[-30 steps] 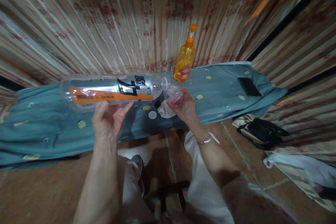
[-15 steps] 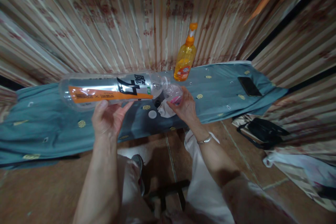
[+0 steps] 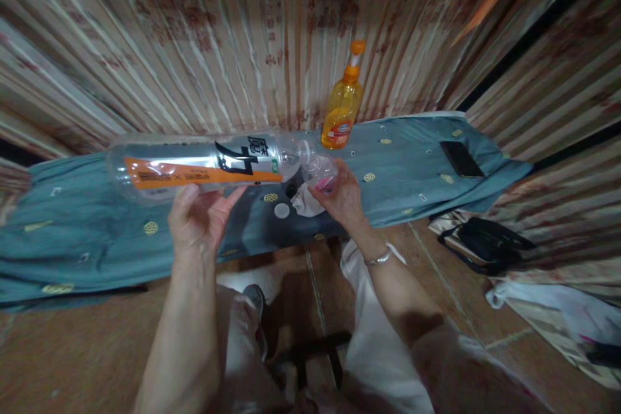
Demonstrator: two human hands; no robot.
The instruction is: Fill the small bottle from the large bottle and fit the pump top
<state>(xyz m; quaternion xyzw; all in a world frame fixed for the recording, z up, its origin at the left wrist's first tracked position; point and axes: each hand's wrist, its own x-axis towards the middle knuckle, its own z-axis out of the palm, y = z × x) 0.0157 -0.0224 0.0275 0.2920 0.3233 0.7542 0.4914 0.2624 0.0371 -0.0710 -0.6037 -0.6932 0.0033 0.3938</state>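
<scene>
Large clear bottle (image 3: 194,165) with an orange and black label lies tipped on its side in the air above the bench (image 3: 87,233), its open mouth meeting the mouth of a small clear container (image 3: 321,171) with a pink tint. Left hand (image 3: 196,220) cradles the big bottle from beneath, fingers curled loosely up around it; right hand (image 3: 342,197) grips the small container, fingers closed about it. Judging by the pose, the transfer from big bottle to small container is under way; the big bottle looks nearly drained, but how full the small one is cannot be told. A white round cap (image 3: 282,210) lies loose on the blue cloth just below the two mouths, beside a crumpled white rag (image 3: 305,202), so capping looks not yet done. Orange pump bottle (image 3: 343,107) stands upright at the bench's back edge against the curtain, just behind the pour. A dark phone (image 3: 461,159) rests well to the right near the cloth's corner. Bench surface on the left lies open under the bottle's base; the front edge runs close below both wrists. A black bag (image 3: 485,242) sits on the floor to the right.
</scene>
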